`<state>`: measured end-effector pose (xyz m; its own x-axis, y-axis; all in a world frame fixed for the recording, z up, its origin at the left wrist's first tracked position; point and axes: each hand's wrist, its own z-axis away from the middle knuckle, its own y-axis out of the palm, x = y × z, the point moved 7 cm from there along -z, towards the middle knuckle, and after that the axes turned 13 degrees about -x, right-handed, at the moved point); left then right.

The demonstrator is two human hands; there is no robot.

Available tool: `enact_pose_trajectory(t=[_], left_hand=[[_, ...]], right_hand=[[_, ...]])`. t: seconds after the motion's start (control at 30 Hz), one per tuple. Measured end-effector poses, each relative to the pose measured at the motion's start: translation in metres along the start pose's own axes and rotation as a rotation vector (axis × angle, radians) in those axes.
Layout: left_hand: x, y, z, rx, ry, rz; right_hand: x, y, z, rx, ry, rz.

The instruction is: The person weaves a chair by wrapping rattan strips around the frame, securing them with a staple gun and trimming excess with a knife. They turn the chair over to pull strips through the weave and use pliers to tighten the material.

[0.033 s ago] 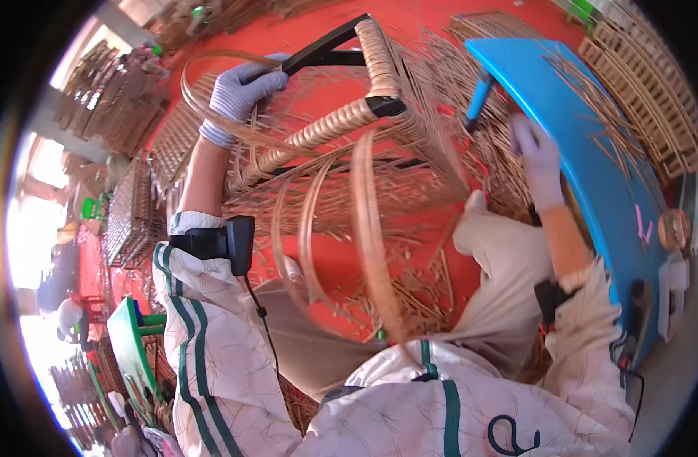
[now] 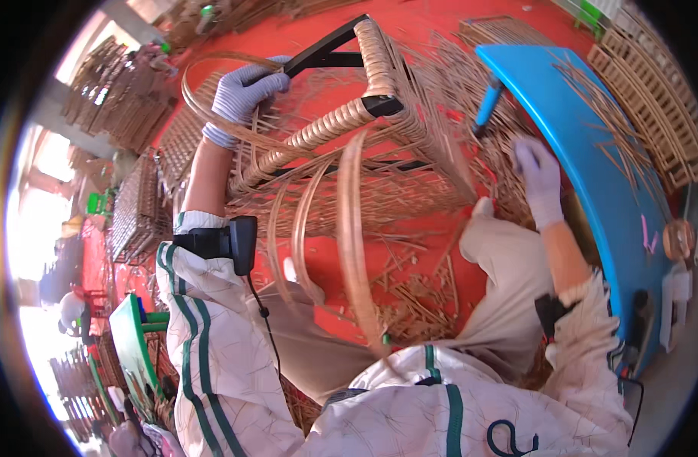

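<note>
A frame (image 2: 341,126) with black bars, partly wrapped in tan rattan-like strands, stands tilted before me. My left hand (image 2: 244,99), in a striped pale glove, closes round the end of a black bar at its upper left. A thin strand (image 2: 265,139) loops past that wrist. More long strands (image 2: 354,221) hang in arcs from the frame toward my lap; the nearest is blurred. My right hand (image 2: 541,181), also gloved, is off to the right, apart from the frame and beside the blue table's edge. Its fingers look bent and blurred; nothing in them can be made out.
The blue table (image 2: 585,152) at the right bears loose strands (image 2: 623,145). Slatted racks (image 2: 650,107) stand beyond it. Cut scraps (image 2: 417,305) litter the red floor between my feet. Woven panels (image 2: 140,213) and a green stool (image 2: 132,343) are at the left.
The nearest hanging strand has swung left. My right hand has shifted slightly down and right in the picture, partly with a small shift of the whole view. My left hand keeps its grip.
</note>
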<state>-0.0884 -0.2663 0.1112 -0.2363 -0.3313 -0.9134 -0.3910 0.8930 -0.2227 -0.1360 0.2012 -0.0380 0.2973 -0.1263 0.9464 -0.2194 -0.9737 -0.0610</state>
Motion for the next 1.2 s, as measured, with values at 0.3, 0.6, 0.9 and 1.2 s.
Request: enact_pose_trajectory(t=[0.3, 0.6, 0.9, 1.2], left_hand=[[0.0, -0.036, -0.009, -0.04, 0.029, -0.158], [-0.013, -0.018, 0.007, 0.042, 0.146, -0.294], [-0.014, 0.003, 0.033, 0.038, 0.121, -0.279], [-0.023, 0.03, 0.053, 0.087, 0.19, -0.333]], right_hand=[[-0.044, 0.081, 0.103, 0.277, 0.164, 0.052], [0.053, 0.096, 0.124, 0.337, -0.261, 0.164], [0.136, 0.039, 0.098, 0.076, -0.329, 0.132], [0.21, 0.036, 0.127, 0.089, -0.636, 0.042]])
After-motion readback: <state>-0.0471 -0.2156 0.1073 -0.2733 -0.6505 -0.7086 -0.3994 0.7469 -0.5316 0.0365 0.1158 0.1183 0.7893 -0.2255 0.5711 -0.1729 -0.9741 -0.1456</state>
